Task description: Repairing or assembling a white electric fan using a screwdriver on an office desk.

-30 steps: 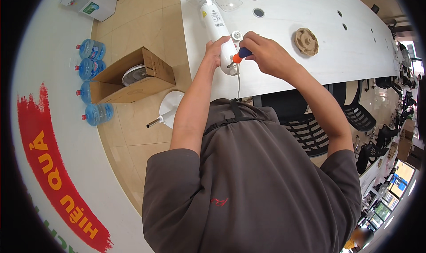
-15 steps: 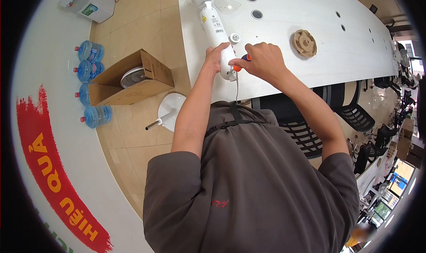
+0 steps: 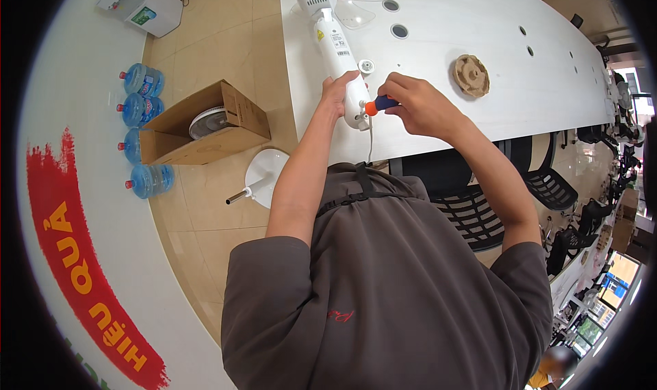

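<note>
right hand [image 3: 419,106] fingers closed round orange-and-blue-handled screwdriver [image 3: 378,105] | left hand [image 3: 338,92] clasping white plastic fan column [image 3: 339,51] lying near white table's [image 3: 479,20] front edge | round brown disc [image 3: 470,75] farther right

Single head-worn fisheye, looking steeply down, close over white table [image 3: 479,20]

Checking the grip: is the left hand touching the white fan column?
Touching: the head view shows the left hand wrapped around the white fan column.
</note>
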Motion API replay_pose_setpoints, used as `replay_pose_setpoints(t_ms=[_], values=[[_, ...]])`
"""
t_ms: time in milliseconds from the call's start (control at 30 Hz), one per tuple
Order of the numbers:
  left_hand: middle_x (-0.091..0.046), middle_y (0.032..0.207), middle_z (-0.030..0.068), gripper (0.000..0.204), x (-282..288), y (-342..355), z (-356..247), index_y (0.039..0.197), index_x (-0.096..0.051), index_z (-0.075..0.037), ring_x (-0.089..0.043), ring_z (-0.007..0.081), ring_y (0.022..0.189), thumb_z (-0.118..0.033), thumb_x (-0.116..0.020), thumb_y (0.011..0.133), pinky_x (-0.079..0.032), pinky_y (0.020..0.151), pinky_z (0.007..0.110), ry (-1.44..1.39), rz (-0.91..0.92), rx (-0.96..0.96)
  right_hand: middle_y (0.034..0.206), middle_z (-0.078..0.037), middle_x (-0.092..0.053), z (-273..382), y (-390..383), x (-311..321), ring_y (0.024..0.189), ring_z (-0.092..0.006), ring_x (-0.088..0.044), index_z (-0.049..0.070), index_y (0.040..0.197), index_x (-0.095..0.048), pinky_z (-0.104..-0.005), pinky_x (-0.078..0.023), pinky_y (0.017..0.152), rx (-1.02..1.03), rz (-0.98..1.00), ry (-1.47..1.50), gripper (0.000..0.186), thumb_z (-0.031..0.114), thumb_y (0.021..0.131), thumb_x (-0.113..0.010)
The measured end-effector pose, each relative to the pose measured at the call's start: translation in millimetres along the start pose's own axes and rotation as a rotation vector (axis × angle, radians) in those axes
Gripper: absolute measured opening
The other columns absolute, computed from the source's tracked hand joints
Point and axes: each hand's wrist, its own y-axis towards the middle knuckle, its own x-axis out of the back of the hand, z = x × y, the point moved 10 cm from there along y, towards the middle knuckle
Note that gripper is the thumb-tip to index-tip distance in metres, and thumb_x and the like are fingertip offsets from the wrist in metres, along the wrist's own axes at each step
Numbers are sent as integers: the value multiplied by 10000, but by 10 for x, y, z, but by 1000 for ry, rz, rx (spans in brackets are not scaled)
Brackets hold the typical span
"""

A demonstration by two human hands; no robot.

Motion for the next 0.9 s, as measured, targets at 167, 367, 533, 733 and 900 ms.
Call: replay_pose_setpoints(t_ms=[167,367,533,733,900], values=[[-672,920,205,446,92,-10,32,1153,-536,112,-714,311,751,-102,-763,834,-631,634,482,-25,-54,2,852,-124,-649,26,119,-96,698,-330,-649,18,933,-619,-405,-511,619,-60,38,-180,270,142,788,-810],[-674,915,200,419,90,-31,21,1121,-551,111,-712,308,752,-107,-763,833,-627,641,478,-18,-81,1,517,-108,-589,-46,172,-152,475,-319,-601,23,706,-642,-380,-465,471,-190,-25,-382,549,544,856,-730],[-680,979,201,443,107,17,45,1195,-546,90,-718,320,841,-115,-744,856,-644,698,482,45,13,22,622,-118,-648,-295,77,-144,537,-301,-646,24,815,-675,-374,-499,501,-412,-33,-353,557,578,836,-724],[-668,927,214,437,26,-43,6,1162,-532,94,-717,311,762,-100,-754,839,-633,643,454,-7,-60,-9,1057,-107,-627,-55,118,-116,808,-307,-674,49,1075,-581,-399,-536,636,-93,-78,-202,474,423,844,-761],[-668,923,216,452,32,-45,4,1166,-526,94,-716,315,763,-100,-762,834,-635,653,457,-19,-4,15,1079,-108,-592,206,57,-41,888,-302,-660,47,1051,-588,-410,-551,703,34,34,-136,314,145,820,-776]])
